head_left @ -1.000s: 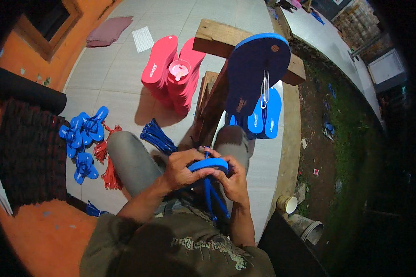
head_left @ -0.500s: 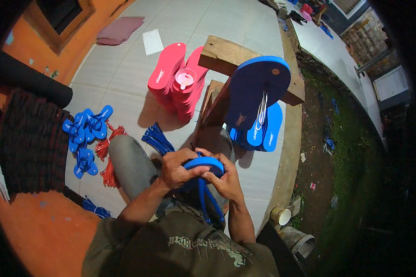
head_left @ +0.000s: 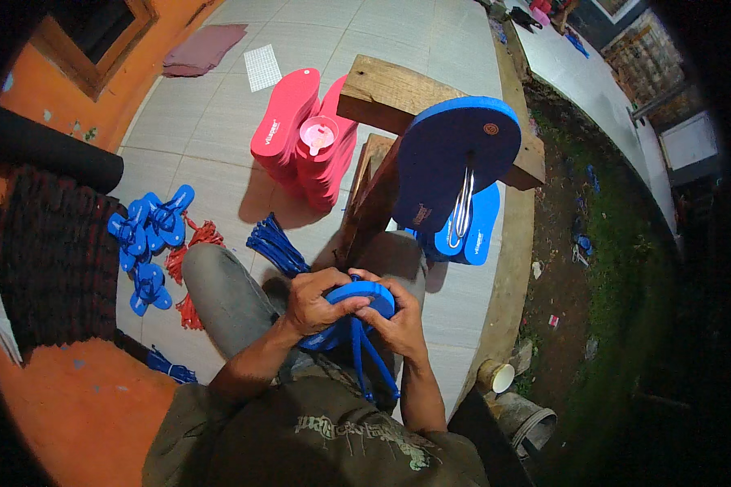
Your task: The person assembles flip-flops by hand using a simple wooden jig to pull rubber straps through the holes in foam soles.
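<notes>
Over my lap, both hands grip a blue flip-flop sole (head_left: 365,294) bent toward me. My left hand (head_left: 317,303) wraps its left side, with the thumb pressed on the edge. My right hand (head_left: 400,315) holds the right side, its thumb close to the left one. Blue straps (head_left: 364,357) hang down from the sole between my forearms. Ahead of me, a dark-bottomed blue sole (head_left: 455,162) stands on a wooden stand (head_left: 398,93), with a looped metal wire tool (head_left: 463,213) sticking out of it.
Pink soles (head_left: 288,114) are stacked beyond the stand, a small pink container (head_left: 318,135) on top. Blue soles (head_left: 483,227) stand behind it. Finished blue flip-flops (head_left: 148,227), red straps (head_left: 191,268) and blue straps (head_left: 276,245) lie to the left. A tile edge drops to soil on the right.
The view has shifted slightly. My hands keep their grip on the bent sole, which looks a little flatter and more open, and the straps swing slightly right.
</notes>
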